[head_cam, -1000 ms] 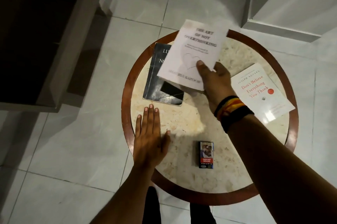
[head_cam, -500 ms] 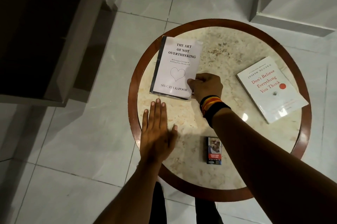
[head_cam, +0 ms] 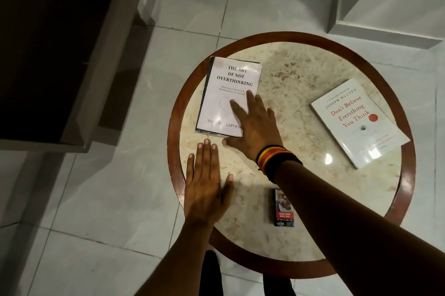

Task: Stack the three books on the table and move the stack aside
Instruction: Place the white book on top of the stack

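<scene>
A white book titled "The Art of Not Overthinking" [head_cam: 224,86] lies at the left of the round table [head_cam: 313,64], on top of a dark book of which only a thin edge shows at its left side. My right hand [head_cam: 252,124] rests flat with spread fingers on the white book's lower right corner. My left hand [head_cam: 204,182] lies flat and open on the table's left rim, just below the two books. A third book, white with red lettering, "Don't Believe Everything You Think" [head_cam: 356,122], lies apart at the right of the table.
A small dark cigarette pack [head_cam: 284,209] lies near the table's front edge, partly under my right forearm. A dark cabinet [head_cam: 60,54] stands to the left on the tiled floor. White furniture [head_cam: 390,1] stands behind the table at the right.
My right hand lowered the white book onto the dark book, then let go of its corner and spread flat on the cover. My left hand stayed flat on the table.
</scene>
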